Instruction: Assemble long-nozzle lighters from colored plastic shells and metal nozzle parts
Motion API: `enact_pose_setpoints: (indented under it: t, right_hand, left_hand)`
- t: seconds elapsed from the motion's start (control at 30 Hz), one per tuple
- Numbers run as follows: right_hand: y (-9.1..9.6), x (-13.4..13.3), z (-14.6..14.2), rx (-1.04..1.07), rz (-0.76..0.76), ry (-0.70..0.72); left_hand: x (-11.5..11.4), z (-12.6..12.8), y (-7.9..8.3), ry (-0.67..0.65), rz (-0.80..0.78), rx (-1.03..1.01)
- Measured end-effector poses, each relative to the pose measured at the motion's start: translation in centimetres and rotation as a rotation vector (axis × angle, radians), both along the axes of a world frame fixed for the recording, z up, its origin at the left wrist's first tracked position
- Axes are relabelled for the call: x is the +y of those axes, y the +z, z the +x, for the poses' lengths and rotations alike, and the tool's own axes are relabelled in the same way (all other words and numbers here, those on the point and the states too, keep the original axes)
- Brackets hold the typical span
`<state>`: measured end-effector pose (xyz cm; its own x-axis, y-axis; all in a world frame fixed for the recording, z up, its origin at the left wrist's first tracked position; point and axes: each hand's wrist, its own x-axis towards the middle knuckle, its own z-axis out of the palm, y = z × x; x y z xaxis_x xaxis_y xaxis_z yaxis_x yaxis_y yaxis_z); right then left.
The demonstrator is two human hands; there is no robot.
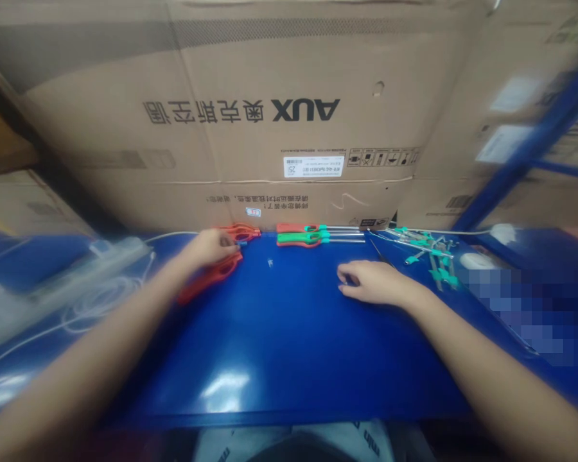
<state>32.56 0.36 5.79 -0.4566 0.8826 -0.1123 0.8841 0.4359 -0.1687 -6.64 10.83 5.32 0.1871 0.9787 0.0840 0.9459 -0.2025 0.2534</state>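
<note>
My left hand (210, 249) is at the left among red-orange lighter handles (212, 277). Its fingers are closed, and a small blue piece (241, 243) shows by the fingertips; blur hides what they grip. My right hand (373, 281) hovers over or rests on the blue table, fingers loosely curved and apart, with nothing seen between them. Beyond and between the hands lie several long-nosed lighters (298, 237) in a row, red and green bodies with silver tubes pointing right. To the right of my right hand is a loose pile of metal tubes with teal collars (426, 247).
A large cardboard box (250, 147) walls off the back of the blue table (293, 333). A white power strip (77, 289) and coiled white cable (99, 298) lie at the left. A dark thin tool (380, 251) lies behind my right hand. A blue metal post (525, 147) slants at the right.
</note>
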Motion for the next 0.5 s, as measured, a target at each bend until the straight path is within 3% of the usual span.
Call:
enact_pose_setpoints:
  t: [0.23, 0.5]
  right_hand:
    - [0.2, -0.6, -0.6, -0.037, 0.071, 0.037]
    - [0.2, -0.7, -0.7, 0.009, 0.175, 0.124]
  left_hand:
    - [0.9, 0.8, -0.9, 0.034, -0.100, 0.048]
    - [0.9, 1.4, -0.5, 0.044, -0.157, 0.168]
